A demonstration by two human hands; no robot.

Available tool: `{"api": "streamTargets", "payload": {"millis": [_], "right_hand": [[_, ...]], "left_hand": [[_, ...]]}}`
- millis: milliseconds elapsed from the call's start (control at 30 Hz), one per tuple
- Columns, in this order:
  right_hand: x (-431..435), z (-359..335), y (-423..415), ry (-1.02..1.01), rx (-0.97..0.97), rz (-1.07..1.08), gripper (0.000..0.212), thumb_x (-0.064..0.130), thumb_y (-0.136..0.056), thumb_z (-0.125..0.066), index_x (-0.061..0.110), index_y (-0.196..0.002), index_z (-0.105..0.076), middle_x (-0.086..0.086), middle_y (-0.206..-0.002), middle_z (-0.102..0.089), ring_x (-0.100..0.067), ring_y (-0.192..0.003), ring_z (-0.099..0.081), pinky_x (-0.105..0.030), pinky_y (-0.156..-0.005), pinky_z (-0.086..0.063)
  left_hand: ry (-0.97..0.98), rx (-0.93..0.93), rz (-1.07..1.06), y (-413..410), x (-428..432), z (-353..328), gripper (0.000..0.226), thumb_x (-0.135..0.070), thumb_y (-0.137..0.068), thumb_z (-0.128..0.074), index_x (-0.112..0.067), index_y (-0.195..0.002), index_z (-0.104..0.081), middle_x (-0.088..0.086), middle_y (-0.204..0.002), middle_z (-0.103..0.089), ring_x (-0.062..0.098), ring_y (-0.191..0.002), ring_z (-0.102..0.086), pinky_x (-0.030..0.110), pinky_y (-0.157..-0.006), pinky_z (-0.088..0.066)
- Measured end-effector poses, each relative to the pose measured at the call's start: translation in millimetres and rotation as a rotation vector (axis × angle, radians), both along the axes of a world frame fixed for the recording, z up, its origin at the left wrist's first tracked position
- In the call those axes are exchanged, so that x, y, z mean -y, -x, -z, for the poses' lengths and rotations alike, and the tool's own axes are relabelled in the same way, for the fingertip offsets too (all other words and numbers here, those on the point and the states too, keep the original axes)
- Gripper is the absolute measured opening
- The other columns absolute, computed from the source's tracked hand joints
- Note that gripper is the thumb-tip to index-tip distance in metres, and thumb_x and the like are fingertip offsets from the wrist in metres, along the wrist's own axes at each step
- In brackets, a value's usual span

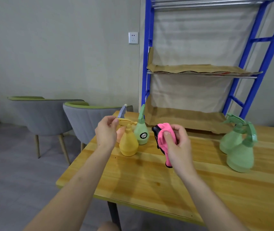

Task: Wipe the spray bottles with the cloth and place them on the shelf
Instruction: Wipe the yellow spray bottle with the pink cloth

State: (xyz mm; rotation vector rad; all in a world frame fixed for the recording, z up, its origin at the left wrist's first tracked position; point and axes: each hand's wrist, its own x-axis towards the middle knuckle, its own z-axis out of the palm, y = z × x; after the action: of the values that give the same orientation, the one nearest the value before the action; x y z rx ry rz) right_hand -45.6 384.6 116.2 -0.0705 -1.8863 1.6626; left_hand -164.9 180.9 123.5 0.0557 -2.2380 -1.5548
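Note:
A yellow spray bottle (128, 144) stands on the wooden table (191, 184). My left hand (106, 132) pinches its spray head from the left. Behind it an orange bottle (120, 132) is mostly hidden, with a grey-blue nozzle (122, 111) rising above my fingers. A light green bottle with a black label (141, 130) stands just right of the yellow one. My right hand (177, 144) grips a pink cloth with a dark edge (163, 135) above the table. Two more green spray bottles (240, 154) stand close together at the right.
A blue metal shelf (256, 40) stands behind the table, its boards lined with brown cardboard (199, 69). Two grey chairs with green rims (86, 120) sit to the left of the table on a grey floor. A wall socket (133, 38) is on the wall.

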Motion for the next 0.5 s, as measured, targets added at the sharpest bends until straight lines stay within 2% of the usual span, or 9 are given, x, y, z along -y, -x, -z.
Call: {"api": "streamTargets", "payload": {"millis": [100, 167, 233, 300, 367, 433, 500], "right_hand": [[-4.3, 1.4, -2.9, -0.01, 0.027, 0.007, 0.018, 0.015, -0.105, -0.061, 0.031, -0.11, -0.066, 0.013, -0.104, -0.076, -0.014, -0.091, -0.074, -0.06, -0.066, -0.06], [-8.5, 1.7, -5.3, -0.039, 0.037, 0.014, 0.02, 0.017, -0.104, -0.062, 0.035, -0.109, -0.066, 0.013, -0.106, -0.075, -0.015, -0.093, -0.073, -0.059, -0.065, -0.06], [-13.6, 1.9, -7.9, -0.016, 0.019, -0.002, 0.018, 0.012, -0.105, -0.06, 0.028, -0.111, -0.066, 0.016, -0.106, -0.075, -0.008, -0.099, -0.074, -0.043, -0.07, -0.064], [-19.5, -0.5, -11.1, 0.021, -0.005, -0.011, 0.017, 0.006, -0.105, -0.059, 0.02, -0.112, -0.066, 0.018, -0.105, -0.076, -0.004, -0.102, -0.074, -0.029, -0.073, -0.062], [-27.0, -3.1, -13.7, 0.018, -0.01, 0.001, 0.016, 0.005, -0.104, -0.059, 0.017, -0.112, -0.066, 0.022, -0.099, -0.076, 0.0, -0.098, -0.073, -0.02, -0.07, -0.057], [-34.7, -5.8, -16.8, 0.04, -0.018, 0.014, 0.015, 0.005, -0.104, -0.061, 0.016, -0.112, -0.066, 0.018, -0.096, -0.076, 0.004, -0.09, -0.072, -0.014, -0.066, -0.053], [-44.2, -8.8, -20.0, 0.039, -0.024, 0.057, 0.015, 0.008, -0.103, -0.062, 0.02, -0.112, -0.067, 0.009, -0.1, -0.076, 0.003, -0.083, -0.071, -0.017, -0.061, -0.053]], "left_hand": [[-0.024, 0.026, 0.003, 0.7, -3.4, -1.5, 0.024, -0.025, -0.105, -0.062, -0.014, -0.125, -0.071, -0.002, -0.112, -0.072, 0.012, -0.103, -0.063, 0.026, -0.088, -0.046], [-0.027, 0.035, 0.012, 1.0, -5.9, -2.7, 0.024, -0.026, -0.105, -0.062, -0.014, -0.124, -0.071, 0.0, -0.114, -0.073, 0.012, -0.102, -0.062, 0.029, -0.092, -0.049], [-0.001, 0.034, 0.008, -1.2, -9.8, -5.1, 0.024, -0.026, -0.105, -0.062, -0.014, -0.123, -0.071, 0.002, -0.115, -0.074, 0.013, -0.102, -0.063, 0.029, -0.091, -0.048], [0.004, 0.008, 0.002, -5.3, -13.9, -7.2, 0.024, -0.026, -0.105, -0.062, -0.013, -0.123, -0.071, 0.002, -0.116, -0.074, 0.013, -0.103, -0.064, 0.028, -0.091, -0.05], [-0.022, -0.024, 0.023, -12.2, -18.7, -11.3, 0.021, -0.026, -0.104, -0.063, -0.016, -0.12, -0.072, -0.001, -0.112, -0.075, 0.014, -0.105, -0.067, 0.034, -0.096, -0.055], [-0.057, -0.045, 0.091, -21.1, -25.7, -14.7, 0.015, -0.025, -0.103, -0.065, -0.02, -0.114, -0.072, -0.003, -0.108, -0.076, 0.015, -0.104, -0.07, 0.039, -0.097, -0.058], [-0.098, -0.06, 0.187, -32.7, -36.4, -15.4, 0.01, -0.024, -0.103, -0.065, -0.023, -0.11, -0.071, -0.004, -0.105, -0.076, 0.013, -0.102, -0.071, 0.037, -0.094, -0.06]]}}
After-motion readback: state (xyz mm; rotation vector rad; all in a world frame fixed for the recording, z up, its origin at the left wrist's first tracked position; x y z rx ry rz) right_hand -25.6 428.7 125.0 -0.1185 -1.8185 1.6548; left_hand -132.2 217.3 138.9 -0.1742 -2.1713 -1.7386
